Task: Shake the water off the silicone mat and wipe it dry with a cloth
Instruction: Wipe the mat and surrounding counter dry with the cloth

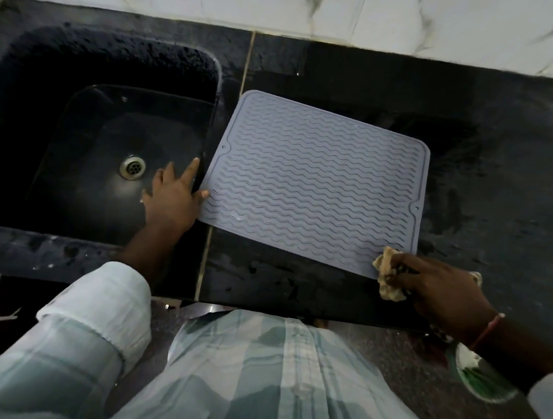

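A grey silicone mat (313,179) with wavy ridges lies flat on the black counter (499,179), its left edge at the sink's rim. My left hand (174,195) is at the mat's left edge, thumb on top of the mat and forefinger stretched along the edge. My right hand (440,286) grips a crumpled tan cloth (390,276) at the mat's near right corner. A few water drops glint on the mat near its left front.
A deep black sink (62,122) with a metal drain (133,166) sits left of the mat. White marbled tiles (282,7) form the back wall. The counter right of the mat is wet. The floor and a green-white object (479,377) lie below the counter's front edge.
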`<state>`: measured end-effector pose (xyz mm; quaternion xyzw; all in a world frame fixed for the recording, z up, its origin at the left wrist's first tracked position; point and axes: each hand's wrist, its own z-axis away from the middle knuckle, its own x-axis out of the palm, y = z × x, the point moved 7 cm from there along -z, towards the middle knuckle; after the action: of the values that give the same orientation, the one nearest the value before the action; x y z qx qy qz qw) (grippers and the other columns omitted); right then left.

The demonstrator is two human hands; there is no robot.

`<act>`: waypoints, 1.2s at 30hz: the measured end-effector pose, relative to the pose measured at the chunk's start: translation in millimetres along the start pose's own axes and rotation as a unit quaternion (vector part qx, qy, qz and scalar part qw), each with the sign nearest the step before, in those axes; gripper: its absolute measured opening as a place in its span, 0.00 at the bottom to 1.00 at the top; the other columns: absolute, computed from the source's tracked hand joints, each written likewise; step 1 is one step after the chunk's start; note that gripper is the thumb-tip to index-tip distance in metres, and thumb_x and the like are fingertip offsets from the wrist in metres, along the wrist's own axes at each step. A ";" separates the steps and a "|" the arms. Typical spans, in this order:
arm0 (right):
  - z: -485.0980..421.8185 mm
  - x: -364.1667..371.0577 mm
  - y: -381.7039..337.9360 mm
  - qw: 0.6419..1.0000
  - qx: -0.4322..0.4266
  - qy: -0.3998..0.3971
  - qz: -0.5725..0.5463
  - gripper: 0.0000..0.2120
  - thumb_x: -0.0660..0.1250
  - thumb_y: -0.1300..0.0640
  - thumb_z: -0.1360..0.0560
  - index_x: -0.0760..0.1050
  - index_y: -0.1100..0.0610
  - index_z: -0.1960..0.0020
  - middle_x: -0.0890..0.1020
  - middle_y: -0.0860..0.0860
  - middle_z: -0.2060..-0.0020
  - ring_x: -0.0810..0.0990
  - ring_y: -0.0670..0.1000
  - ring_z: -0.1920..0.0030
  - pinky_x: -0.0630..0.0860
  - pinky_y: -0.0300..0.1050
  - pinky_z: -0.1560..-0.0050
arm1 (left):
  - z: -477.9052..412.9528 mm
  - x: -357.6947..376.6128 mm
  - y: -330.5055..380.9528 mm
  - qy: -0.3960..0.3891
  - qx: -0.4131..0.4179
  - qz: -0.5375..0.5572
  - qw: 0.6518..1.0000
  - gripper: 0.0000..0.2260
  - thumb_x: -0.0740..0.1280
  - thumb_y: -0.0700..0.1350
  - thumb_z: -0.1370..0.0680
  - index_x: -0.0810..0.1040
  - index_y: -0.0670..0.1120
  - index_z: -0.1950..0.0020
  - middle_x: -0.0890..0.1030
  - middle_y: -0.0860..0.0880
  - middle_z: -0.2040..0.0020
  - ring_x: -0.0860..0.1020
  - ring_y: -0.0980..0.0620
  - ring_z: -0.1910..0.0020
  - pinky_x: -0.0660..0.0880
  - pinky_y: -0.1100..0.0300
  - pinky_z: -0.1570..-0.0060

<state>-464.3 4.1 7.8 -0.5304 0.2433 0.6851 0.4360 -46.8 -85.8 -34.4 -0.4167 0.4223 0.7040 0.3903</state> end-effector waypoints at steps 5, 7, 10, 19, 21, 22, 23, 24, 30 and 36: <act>-17.7 -27.5 22.4 0.973 0.144 -0.004 -0.182 0.15 0.64 0.50 0.39 0.82 0.48 0.55 0.82 0.43 0.55 0.82 0.47 0.53 0.74 0.40 0.54 | -2.9 -3.7 25.5 0.028 0.035 -0.001 0.999 0.33 0.64 0.44 0.22 0.49 0.50 0.21 0.53 0.40 0.22 0.50 0.41 0.22 0.50 0.36 0.27; -48.3 -46.1 21.4 0.963 0.149 0.046 -0.219 0.15 0.66 0.47 0.37 0.83 0.52 0.55 0.84 0.47 0.57 0.82 0.48 0.55 0.76 0.44 0.53 | -9.6 -4.5 52.5 0.050 0.083 0.038 0.995 0.31 0.63 0.41 0.22 0.53 0.43 0.22 0.57 0.39 0.23 0.54 0.41 0.23 0.53 0.40 0.27; -116.5 -69.0 8.1 0.954 0.113 0.119 -0.252 0.14 0.68 0.49 0.31 0.82 0.52 0.48 0.84 0.50 0.51 0.82 0.51 0.50 0.77 0.52 0.46 | -25.2 2.5 101.2 0.044 0.162 0.079 0.983 0.28 0.58 0.49 0.22 0.61 0.37 0.25 0.63 0.36 0.26 0.61 0.38 0.26 0.58 0.43 0.27; -324.5 -128.7 -33.7 0.988 0.002 0.126 -0.083 0.18 0.61 0.55 0.25 0.76 0.44 0.37 0.78 0.49 0.37 0.76 0.56 0.37 0.71 0.50 0.36 | -79.1 26.9 133.6 0.073 0.194 -0.016 0.978 0.33 0.48 0.61 0.19 0.52 0.41 0.22 0.52 0.42 0.21 0.50 0.45 0.22 0.46 0.51 0.24; -355.8 -137.7 -59.7 0.990 -0.062 0.127 -0.030 0.19 0.62 0.57 0.25 0.75 0.47 0.35 0.75 0.51 0.34 0.74 0.57 0.36 0.69 0.51 0.34 | -82.4 32.3 133.7 0.074 0.193 -0.022 0.978 0.34 0.46 0.63 0.20 0.50 0.42 0.21 0.51 0.43 0.21 0.49 0.46 0.22 0.44 0.52 0.25; -368.3 -137.3 -70.6 0.991 -0.080 0.111 -0.002 0.18 0.62 0.56 0.24 0.75 0.49 0.35 0.75 0.52 0.34 0.74 0.58 0.36 0.70 0.52 0.35 | -83.2 33.8 133.0 0.074 0.191 -0.024 0.979 0.34 0.45 0.63 0.20 0.49 0.42 0.21 0.50 0.43 0.21 0.48 0.47 0.22 0.43 0.53 0.25; -379.8 -133.6 -76.9 0.992 -0.085 0.088 0.028 0.17 0.61 0.54 0.24 0.75 0.50 0.36 0.77 0.54 0.36 0.75 0.59 0.37 0.71 0.53 0.37 | -85.4 34.4 131.2 0.078 0.188 -0.023 0.979 0.34 0.45 0.63 0.20 0.49 0.42 0.21 0.50 0.43 0.21 0.48 0.47 0.22 0.42 0.53 0.25; -385.1 -128.2 -75.7 0.994 -0.079 0.063 0.051 0.16 0.60 0.53 0.23 0.76 0.50 0.37 0.79 0.55 0.39 0.76 0.59 0.39 0.73 0.54 0.39 | -86.2 34.9 130.3 0.081 0.189 -0.024 0.978 0.34 0.44 0.63 0.20 0.48 0.42 0.21 0.50 0.43 0.21 0.48 0.47 0.22 0.42 0.53 0.25; -345.6 -112.5 -5.9 0.994 -0.080 -0.001 0.079 0.19 0.64 0.58 0.25 0.75 0.48 0.35 0.75 0.49 0.33 0.74 0.55 0.36 0.70 0.54 0.35 | -81.6 31.0 133.2 0.083 0.190 -0.011 0.978 0.33 0.48 0.61 0.20 0.50 0.41 0.22 0.51 0.42 0.21 0.49 0.46 0.22 0.44 0.51 0.24; -368.2 -146.2 -24.9 0.996 -0.056 0.039 0.061 0.13 0.63 0.47 0.28 0.80 0.47 0.47 0.84 0.51 0.50 0.81 0.56 0.48 0.77 0.52 0.47 | -107.5 12.4 155.0 0.096 0.191 0.050 0.976 0.32 0.54 0.55 0.21 0.53 0.39 0.22 0.56 0.39 0.22 0.52 0.43 0.22 0.47 0.49 0.24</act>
<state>-245.1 -326.0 30.9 -0.5647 0.2532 0.7015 0.3535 -163.2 -234.7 -35.8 -0.3786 0.6046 0.5858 0.3848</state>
